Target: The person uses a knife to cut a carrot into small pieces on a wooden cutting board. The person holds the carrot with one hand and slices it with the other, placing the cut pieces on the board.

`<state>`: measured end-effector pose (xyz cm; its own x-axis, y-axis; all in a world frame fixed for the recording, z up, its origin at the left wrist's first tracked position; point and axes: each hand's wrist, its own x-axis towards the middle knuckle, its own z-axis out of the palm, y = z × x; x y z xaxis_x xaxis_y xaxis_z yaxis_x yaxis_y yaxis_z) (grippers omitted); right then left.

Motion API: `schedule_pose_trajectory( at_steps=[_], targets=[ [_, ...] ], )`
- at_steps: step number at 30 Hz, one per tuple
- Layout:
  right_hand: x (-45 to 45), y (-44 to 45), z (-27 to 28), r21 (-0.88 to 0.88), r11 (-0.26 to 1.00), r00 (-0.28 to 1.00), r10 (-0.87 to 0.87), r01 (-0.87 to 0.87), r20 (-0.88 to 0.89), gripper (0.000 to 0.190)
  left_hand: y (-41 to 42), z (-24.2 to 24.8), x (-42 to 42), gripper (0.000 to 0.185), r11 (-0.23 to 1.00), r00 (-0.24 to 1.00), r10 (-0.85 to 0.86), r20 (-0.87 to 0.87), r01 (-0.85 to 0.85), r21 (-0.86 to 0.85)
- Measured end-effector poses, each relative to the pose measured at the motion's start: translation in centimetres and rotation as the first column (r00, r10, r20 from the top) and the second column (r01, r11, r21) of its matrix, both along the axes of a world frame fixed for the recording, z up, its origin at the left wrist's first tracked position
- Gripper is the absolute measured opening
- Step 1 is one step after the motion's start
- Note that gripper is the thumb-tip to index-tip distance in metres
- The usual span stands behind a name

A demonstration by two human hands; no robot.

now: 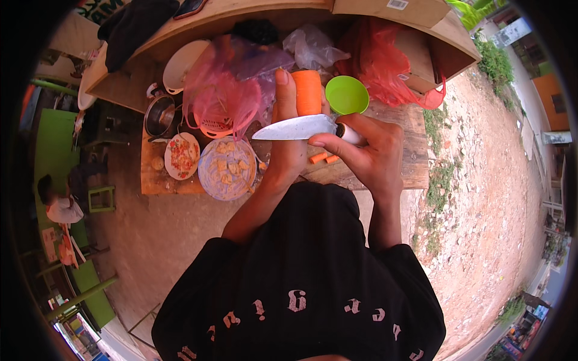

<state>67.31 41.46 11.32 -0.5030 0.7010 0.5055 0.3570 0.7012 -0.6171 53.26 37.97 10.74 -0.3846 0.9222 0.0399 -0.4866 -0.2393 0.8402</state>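
A thick piece of peeled carrot (pixel 308 92) is upright in my left hand (pixel 286 101), the thumb along its left side and fingertips showing at its right. My right hand (pixel 372 146) grips a kitchen knife (pixel 295 127) by its pale handle. The blade points left and lies just below the carrot in view, across my left wrist; whether it touches is unclear. On the wooden table (pixel 404 162) under my hands lie small cut carrot pieces (pixel 319 157). Beyond the carrot, to the right, stands a green plastic bowl (pixel 347 94).
Left of my hands are a plate with pale chunks (pixel 226 168), a plate of chopped red food (pixel 182 155) and a metal pot (pixel 160 116). Pink plastic bags (pixel 221 97) cover a basket behind. A red plastic bag (pixel 379 67) hangs by a shelf (pixel 451 54). A person (pixel 63 203) sits far left.
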Motion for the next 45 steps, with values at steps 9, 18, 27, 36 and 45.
schedule_pose_trajectory(
  at_steps=[9, 18, 27, 36, 45],
  targets=[
    [0.6, 0.6, 0.2, -0.115, 0.992, 0.998, -0.056, 0.053, -0.018, 0.041, -0.5, -0.5, 0.2, 0.071, 0.992, 0.992, 0.036, -0.122, -0.051, -0.115],
    [0.7, -0.6, 0.5, -0.13, 0.991, 1.0, 0.015, -0.013, 0.012, 0.041, 0.1, -0.9, 0.0, 0.056, 0.999, 0.999, 0.046, -0.006, -0.046, -0.002],
    [0.1, -0.7, 0.3, -0.067, 0.998, 1.0, 0.001, 0.0, 0.021, 0.04, -0.2, -0.1, 0.2, 0.063, 0.998, 0.999, 0.035, 0.037, -0.033, -0.054],
    [-0.6, -1.2, 0.2, -0.099, 0.994, 0.997, -0.052, 0.046, -0.057, 0.048, -0.5, -0.4, -0.1, 0.06, 0.999, 1.0, 0.01, -0.01, -0.01, 0.036],
    [-0.1, -0.8, -0.3, -0.082, 0.995, 0.997, -0.063, 0.06, -0.035, 0.04, -0.8, -0.4, 0.2, 0.057, 0.998, 0.998, 0.053, 0.014, -0.054, 0.029]
  ],
)
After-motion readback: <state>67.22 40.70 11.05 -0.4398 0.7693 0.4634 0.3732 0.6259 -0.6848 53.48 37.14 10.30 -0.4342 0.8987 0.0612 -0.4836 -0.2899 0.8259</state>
